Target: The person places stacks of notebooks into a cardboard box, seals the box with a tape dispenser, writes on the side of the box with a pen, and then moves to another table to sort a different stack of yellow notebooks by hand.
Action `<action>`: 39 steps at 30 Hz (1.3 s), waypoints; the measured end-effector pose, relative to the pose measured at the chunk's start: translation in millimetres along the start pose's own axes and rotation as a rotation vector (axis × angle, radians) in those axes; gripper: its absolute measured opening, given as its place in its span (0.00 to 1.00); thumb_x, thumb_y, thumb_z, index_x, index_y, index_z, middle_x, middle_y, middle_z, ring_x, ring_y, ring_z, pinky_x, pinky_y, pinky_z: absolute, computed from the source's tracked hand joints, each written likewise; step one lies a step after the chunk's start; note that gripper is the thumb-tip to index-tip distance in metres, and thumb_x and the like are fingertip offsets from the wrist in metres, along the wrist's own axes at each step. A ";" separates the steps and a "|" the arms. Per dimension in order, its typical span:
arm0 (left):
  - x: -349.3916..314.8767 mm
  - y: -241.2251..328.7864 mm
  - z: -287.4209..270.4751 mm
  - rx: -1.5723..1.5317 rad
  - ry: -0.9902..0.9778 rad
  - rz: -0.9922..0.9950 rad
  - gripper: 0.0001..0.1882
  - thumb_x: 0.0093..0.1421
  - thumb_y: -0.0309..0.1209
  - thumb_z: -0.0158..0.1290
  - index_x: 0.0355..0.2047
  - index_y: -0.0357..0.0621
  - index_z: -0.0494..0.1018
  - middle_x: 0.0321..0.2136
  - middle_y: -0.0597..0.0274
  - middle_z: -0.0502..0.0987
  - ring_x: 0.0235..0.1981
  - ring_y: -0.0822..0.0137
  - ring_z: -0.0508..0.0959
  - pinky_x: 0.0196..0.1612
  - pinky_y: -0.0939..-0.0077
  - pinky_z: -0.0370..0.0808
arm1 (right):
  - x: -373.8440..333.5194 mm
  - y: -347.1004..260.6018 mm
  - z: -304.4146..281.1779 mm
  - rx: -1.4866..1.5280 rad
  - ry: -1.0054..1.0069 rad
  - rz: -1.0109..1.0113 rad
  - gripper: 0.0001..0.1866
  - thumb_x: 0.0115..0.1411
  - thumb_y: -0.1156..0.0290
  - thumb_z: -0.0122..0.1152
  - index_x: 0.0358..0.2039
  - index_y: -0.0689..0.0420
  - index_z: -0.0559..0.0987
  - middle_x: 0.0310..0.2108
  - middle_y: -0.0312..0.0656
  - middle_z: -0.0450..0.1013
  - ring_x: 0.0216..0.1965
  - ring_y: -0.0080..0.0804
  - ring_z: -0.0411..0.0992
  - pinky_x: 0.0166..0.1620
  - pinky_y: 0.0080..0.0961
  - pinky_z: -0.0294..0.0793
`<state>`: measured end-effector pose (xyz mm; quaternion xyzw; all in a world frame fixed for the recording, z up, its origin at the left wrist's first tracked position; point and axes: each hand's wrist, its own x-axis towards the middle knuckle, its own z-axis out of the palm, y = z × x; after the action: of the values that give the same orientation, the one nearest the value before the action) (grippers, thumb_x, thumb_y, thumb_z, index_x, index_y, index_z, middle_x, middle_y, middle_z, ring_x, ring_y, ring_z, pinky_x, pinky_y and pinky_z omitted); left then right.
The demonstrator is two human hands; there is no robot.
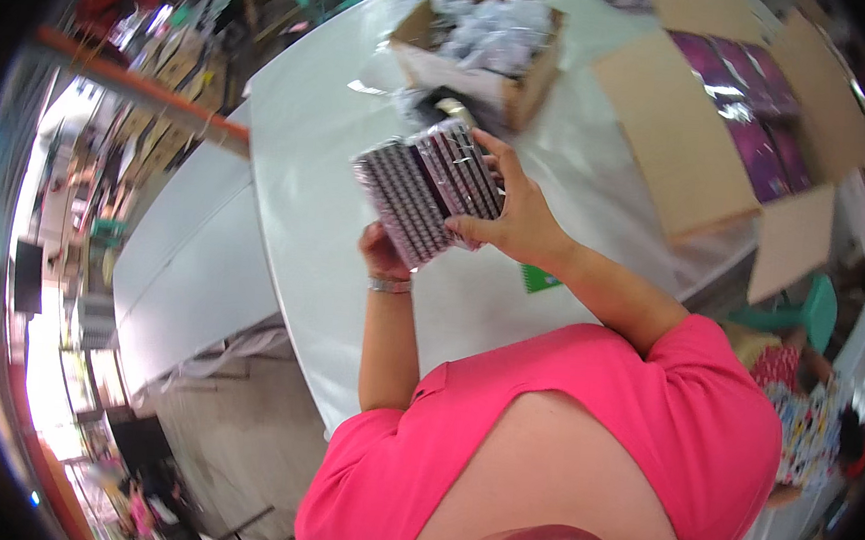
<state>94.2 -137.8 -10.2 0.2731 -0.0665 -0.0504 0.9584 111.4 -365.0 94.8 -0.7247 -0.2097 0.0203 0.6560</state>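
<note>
Above the white table, both my hands hold a plastic-wrapped bundle (402, 200) with dark and light rows across its face and a dark strip between two sections. My left hand (384, 252) grips its lower left edge, and most of those fingers are hidden behind it. At the right end, my right hand (512, 210) has its thumb on the near face and its other fingers round the far edge. Just beyond the bundle lies a black object with a tan part (449, 109), partly covered and blurred. A small green spiral notepad (538, 278) sits under my right forearm.
At the table's far side stands a cardboard box (451, 74) full of crumpled clear plastic. To the right is an open carton (658, 135) with purple wrapped packs (741, 91) inside. Another person (808, 427) is at the right. An orange post (144, 89) rises at the left.
</note>
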 end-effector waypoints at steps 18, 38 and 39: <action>53.4 -78.7 232.9 0.413 -0.130 0.039 0.28 0.57 0.33 0.52 0.56 0.36 0.62 0.50 0.53 0.71 0.51 0.56 0.72 0.55 0.59 0.69 | -91.9 -57.1 -480.4 -0.284 0.380 0.290 0.26 0.55 0.57 0.57 0.50 0.60 0.74 0.41 0.40 0.73 0.45 0.27 0.70 0.51 0.29 0.66; 95.0 -196.8 330.9 1.084 -0.411 -0.173 0.18 0.66 0.36 0.43 0.44 0.31 0.72 0.41 0.52 0.77 0.41 0.63 0.77 0.48 0.69 0.73 | -76.5 -109.5 -496.3 -0.974 0.543 0.031 0.28 0.52 0.52 0.63 0.48 0.59 0.74 0.41 0.46 0.75 0.42 0.39 0.74 0.42 0.34 0.75; 79.1 -193.3 314.1 1.017 -0.497 -0.323 0.18 0.65 0.35 0.44 0.41 0.31 0.74 0.37 0.51 0.79 0.39 0.63 0.78 0.45 0.70 0.74 | -75.1 -104.7 -520.2 -1.004 0.449 0.165 0.29 0.53 0.50 0.64 0.49 0.58 0.75 0.41 0.46 0.75 0.44 0.37 0.73 0.41 0.31 0.74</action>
<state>111.9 -474.1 159.7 0.6853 -0.2624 -0.2201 0.6427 172.3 -874.7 248.8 -0.9489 0.0086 -0.1860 0.2549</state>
